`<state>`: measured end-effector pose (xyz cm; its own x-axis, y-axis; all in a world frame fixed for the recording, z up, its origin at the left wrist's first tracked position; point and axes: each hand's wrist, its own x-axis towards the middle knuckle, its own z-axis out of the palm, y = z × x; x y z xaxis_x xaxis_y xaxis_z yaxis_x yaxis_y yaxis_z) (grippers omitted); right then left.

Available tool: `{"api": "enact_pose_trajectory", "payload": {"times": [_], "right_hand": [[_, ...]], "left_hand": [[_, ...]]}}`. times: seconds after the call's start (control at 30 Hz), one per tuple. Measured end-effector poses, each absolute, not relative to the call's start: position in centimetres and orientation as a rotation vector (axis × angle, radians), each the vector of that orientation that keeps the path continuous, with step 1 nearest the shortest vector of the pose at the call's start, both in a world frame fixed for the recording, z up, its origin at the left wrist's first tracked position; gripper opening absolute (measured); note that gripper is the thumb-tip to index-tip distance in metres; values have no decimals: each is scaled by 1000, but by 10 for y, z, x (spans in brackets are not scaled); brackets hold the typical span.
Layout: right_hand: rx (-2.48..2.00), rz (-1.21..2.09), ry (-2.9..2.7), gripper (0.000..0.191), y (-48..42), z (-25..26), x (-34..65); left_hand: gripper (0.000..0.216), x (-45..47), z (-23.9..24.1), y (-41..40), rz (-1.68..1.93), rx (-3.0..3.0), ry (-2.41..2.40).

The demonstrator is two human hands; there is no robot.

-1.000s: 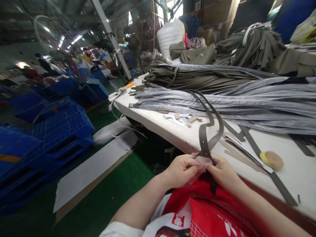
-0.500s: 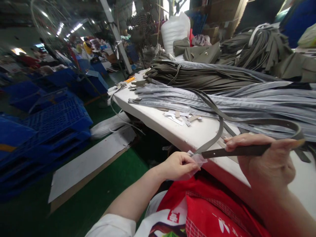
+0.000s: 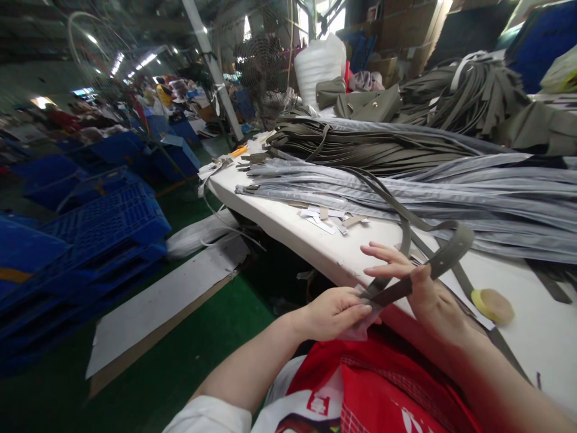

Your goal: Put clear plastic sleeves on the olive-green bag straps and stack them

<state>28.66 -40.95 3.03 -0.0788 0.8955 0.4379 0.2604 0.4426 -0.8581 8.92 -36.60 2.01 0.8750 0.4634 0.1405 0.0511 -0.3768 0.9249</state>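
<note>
Counting hands first: two, both mine. Left hand x1, thumb and fingers pinching one piece of clear film at the strap end. Right hand x1, fingers fanned out, strap crossing between them and the thumb; can't tell if the thumb is gripping.

Strap: two dark runs, can't tell if one piece or two. They rise from the film above the near edge of the white table and arc back toward the bundles.

On the table: one dark strap bundle, one sleeved bundle in front of it, too many straps in each to count. Several paper scraps in one loose group. One tape roll, just beside my right hand. One foam roll behind.

Delta vs half a second ago: right hand is back in from the right, nearer the left. Strap bow is shorter. Tape roll is visible again; my right hand was hiding it. Left hand is about where it was, same pinch. Both bundles unchanged.
</note>
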Motion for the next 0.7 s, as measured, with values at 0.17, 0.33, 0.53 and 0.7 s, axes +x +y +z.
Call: {"api": "enact_pose_trajectory", "payload": {"times": [0.17,0.33,0.53,0.7], "right_hand": [[-1139,875,-1672,41,-406,13,277],[-1213,848,-1253,30,-403,13,283],[-1255,653,-1624,32,-408,-6,265],[-1328,1050,-979,36,-405,-7,273]], "left_hand": [[58,90,10,-372,504,1916,580],[53,85,13,-367,504,2080,551],[51,83,7,-371,708,1990,711],[47,68,4,-370,684,2114,830]]}}
